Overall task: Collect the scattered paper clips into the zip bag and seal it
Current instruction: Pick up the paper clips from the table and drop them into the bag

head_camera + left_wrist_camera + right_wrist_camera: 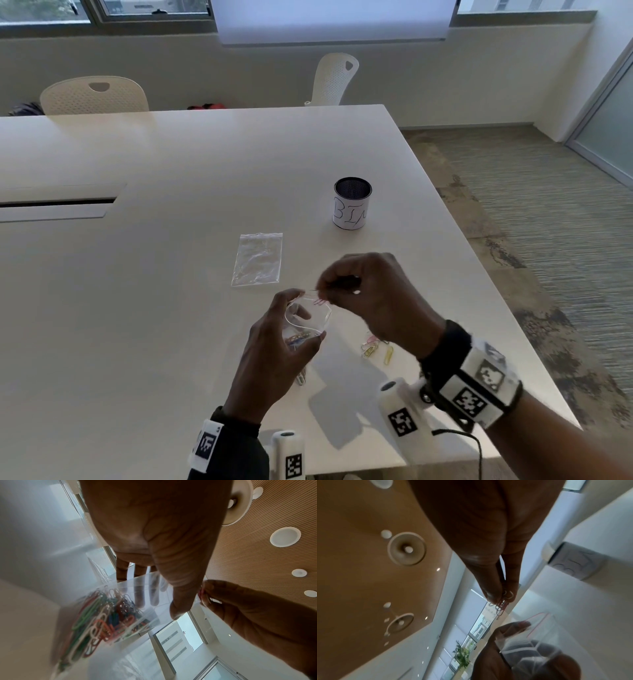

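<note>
My left hand holds a clear zip bag upright above the table, its mouth spread wide. Many coloured paper clips lie heaped in the bag's bottom. My right hand pinches a small bunch of red and white paper clips just over the bag's mouth. Loose pink and yellow paper clips lie on the table under my right wrist. One more clip lies below my left hand.
A second clear zip bag lies flat on the white table beyond my hands. A mesh cup labelled BIN stands further back right. The table's right edge runs near my right arm. Two white chairs stand at the far side.
</note>
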Action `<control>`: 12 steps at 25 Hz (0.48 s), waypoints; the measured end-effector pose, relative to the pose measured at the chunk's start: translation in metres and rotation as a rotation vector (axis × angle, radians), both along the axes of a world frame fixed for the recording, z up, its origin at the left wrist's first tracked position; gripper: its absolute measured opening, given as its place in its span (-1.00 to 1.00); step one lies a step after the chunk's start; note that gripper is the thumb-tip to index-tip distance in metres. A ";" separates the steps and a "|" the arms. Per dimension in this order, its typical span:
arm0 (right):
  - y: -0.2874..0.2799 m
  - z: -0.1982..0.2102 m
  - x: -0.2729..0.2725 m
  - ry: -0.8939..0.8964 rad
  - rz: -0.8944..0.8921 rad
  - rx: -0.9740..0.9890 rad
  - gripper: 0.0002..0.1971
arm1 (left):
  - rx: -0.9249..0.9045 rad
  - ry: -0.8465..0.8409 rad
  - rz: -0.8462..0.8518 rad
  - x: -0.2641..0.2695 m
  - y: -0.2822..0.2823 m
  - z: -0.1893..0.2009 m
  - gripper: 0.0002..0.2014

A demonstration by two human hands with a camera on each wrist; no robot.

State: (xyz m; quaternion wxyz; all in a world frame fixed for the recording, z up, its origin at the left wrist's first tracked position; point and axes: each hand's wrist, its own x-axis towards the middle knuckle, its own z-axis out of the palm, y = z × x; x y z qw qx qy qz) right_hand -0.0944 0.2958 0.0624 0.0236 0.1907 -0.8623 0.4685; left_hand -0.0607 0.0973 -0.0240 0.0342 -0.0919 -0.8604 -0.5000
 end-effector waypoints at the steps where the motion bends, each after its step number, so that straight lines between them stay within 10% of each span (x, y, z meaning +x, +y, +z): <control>1: -0.011 0.000 -0.002 0.058 0.047 0.078 -0.96 | -0.002 0.006 0.004 0.000 0.000 0.001 -0.42; 12: -0.036 -0.008 -0.012 0.029 0.239 0.381 -0.89 | -0.026 0.051 0.007 0.001 0.001 0.002 -0.40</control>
